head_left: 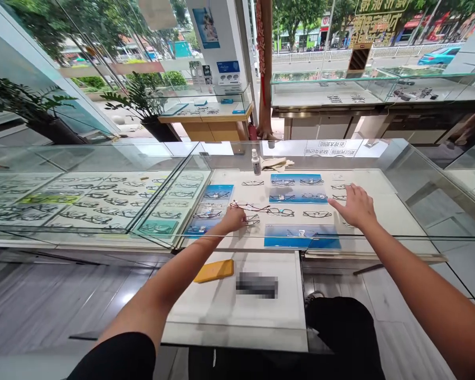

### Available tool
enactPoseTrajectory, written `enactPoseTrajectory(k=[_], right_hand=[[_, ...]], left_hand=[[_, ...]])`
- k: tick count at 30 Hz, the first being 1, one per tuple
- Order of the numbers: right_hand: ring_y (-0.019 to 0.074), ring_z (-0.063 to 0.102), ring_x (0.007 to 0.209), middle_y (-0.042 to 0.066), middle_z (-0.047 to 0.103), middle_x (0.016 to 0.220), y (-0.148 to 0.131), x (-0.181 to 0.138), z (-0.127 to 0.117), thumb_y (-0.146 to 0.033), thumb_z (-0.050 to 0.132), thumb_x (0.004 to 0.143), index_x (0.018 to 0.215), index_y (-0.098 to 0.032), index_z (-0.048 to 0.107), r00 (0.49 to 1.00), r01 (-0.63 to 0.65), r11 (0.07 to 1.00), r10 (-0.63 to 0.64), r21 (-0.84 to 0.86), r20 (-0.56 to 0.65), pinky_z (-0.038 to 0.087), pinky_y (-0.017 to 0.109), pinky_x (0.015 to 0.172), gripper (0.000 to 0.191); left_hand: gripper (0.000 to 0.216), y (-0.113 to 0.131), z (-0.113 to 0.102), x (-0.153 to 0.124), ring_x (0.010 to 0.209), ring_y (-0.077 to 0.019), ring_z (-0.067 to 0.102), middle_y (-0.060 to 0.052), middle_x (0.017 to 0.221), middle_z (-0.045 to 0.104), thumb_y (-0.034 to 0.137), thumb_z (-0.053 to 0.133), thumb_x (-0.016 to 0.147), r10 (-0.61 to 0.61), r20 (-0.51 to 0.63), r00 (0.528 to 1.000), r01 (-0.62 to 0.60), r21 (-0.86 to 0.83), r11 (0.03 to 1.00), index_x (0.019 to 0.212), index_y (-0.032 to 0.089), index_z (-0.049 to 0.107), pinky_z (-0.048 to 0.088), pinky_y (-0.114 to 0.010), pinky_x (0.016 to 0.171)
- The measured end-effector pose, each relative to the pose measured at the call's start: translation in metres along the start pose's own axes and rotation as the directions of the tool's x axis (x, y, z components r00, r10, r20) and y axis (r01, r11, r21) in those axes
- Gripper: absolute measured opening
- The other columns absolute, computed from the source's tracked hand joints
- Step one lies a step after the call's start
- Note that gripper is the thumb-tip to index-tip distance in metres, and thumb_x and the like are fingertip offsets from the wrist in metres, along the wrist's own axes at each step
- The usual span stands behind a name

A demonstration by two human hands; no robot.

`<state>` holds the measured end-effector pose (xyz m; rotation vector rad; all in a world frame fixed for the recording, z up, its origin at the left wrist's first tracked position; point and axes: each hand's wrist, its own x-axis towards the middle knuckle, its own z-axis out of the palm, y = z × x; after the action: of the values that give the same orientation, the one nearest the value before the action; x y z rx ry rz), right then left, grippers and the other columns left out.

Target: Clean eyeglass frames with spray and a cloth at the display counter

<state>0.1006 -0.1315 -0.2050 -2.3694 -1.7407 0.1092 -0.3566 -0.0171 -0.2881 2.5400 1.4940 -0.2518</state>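
Note:
My left hand [234, 219] is closed around one end of a pair of dark reddish eyeglasses [255, 207], inside the display case. Just beyond its knuckles, another pair of eyeglasses [252, 220] lies on the white case floor. To the right, my right hand [357, 206] is spread with its fingers apart, near a column of eyeglasses [338, 198] that it partly covers. Whether it touches any of them I cannot tell. Between my hands lie eyeglasses with round lenses [281, 212] and a dark-rimmed pair [317, 214].
Blue display mats [275, 243] bear some of the eyeglasses. At the back stand a spray bottle [256, 162] and a folded cloth [276, 164]. Nearer me, a pulled-out white drawer [206, 309] holds a yellow case [215, 271]. Glass edges surround the case.

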Motion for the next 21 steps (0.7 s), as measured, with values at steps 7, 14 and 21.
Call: enactPoseTrajectory(k=[7, 14, 21], right_hand=[[0.0384, 0.022, 0.166, 0.021, 0.028, 0.178, 0.001, 0.003, 0.002, -0.084, 0.030, 0.097, 0.167, -0.008, 0.035, 1.000, 0.002, 1.000, -0.002, 0.014, 0.008, 0.023, 0.057, 0.133, 0.104], [0.0395, 0.023, 0.165, 0.021, 0.028, 0.178, 0.004, 0.008, 0.006, -0.086, 0.030, 0.096, 0.168, -0.007, 0.035, 1.000, 0.018, 1.000, -0.018, 0.021, 0.002, 0.023, 0.057, 0.132, 0.106], [0.0395, 0.023, 0.164, 0.023, 0.030, 0.177, 0.004, 0.009, 0.009, -0.086, 0.030, 0.095, 0.167, -0.008, 0.036, 1.000, 0.018, 0.999, -0.018, 0.039, -0.013, 0.023, 0.057, 0.132, 0.105]], left_hand=[[0.006, 0.049, -0.009, -0.094, 0.122, -0.0331, 0.063, -0.010, 0.109, 0.080, 0.027, 0.076, 0.082, 0.092, 0.182, 0.979, -0.081, -0.070, 0.994, 0.083, 0.023, 0.081, 0.040, -0.045, 0.108], [0.009, 0.097, -0.085, -0.160, 0.097, -0.0209, 0.072, 0.000, 0.099, 0.082, 0.035, 0.084, 0.080, 0.428, 0.396, 0.813, -0.198, -0.503, 0.841, 0.085, 0.027, 0.083, 0.051, -0.034, 0.099], [0.016, 0.106, -0.229, -0.150, 0.103, -0.0198, 0.072, -0.001, 0.106, 0.081, 0.039, 0.080, 0.087, 0.606, 0.286, 0.743, -0.386, -0.557, 0.735, 0.083, 0.024, 0.081, 0.052, -0.033, 0.100]])
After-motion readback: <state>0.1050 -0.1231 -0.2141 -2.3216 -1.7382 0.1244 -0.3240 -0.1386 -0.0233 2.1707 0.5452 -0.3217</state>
